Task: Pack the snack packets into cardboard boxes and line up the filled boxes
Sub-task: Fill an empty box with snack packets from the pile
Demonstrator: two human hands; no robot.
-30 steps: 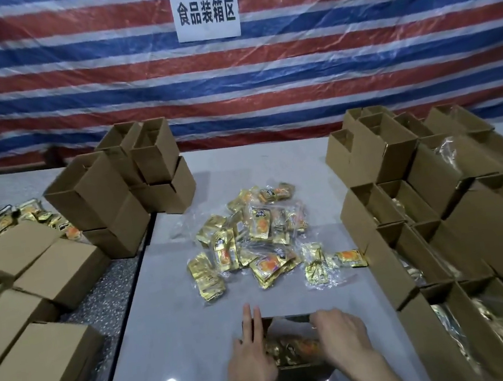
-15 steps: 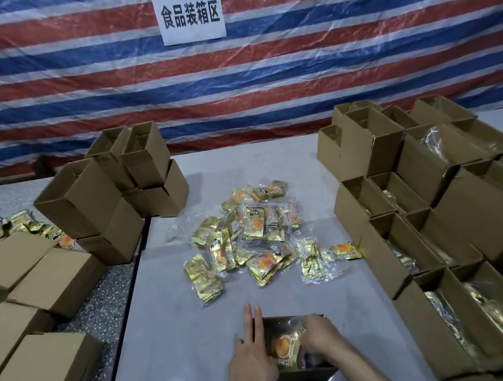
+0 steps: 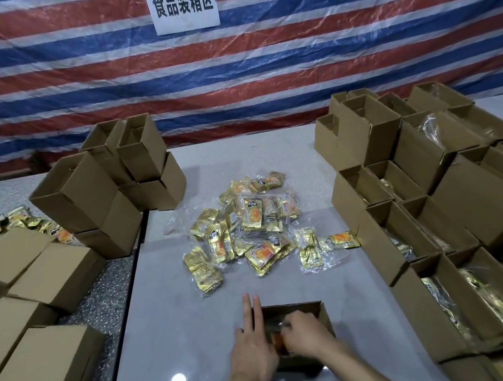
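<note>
**A:** The left hand (image 3: 251, 345) lies flat against the left wall of the small open brown cardboard box (image 3: 323, 311). Two fingers are straight and side by side, bracing it near the front of the pale grey table (image 3: 180, 323).

**B:** And the right hand (image 3: 304, 334) is down inside that box, fingers curled over the orange-printed packets (image 3: 278, 344) already in there. Pinching one or only pushing? I cannot tell.

**A:** What could go wrong?

**B:** That clear wrap looks springy to me. Press unevenly and a packet could pop back above the rim, so the box won't sit neatly in the row. Press too hard and the thin wall may bulge.

**A:** And if the bracing hand lifts, a light box could skate on that glossy table.

**B:** Half a second back, the right hand held an orange-faced packet up at the opening. Now it has sunk deeper and the packet is mostly hidden. The left hand hasn't budged.

**A:** The loose heap of gold foil snack packets (image 3: 248, 231) beyond the box looks unchanged. The filled brown cardboard boxes (image 3: 445, 309) are ranked at the right.
</note>
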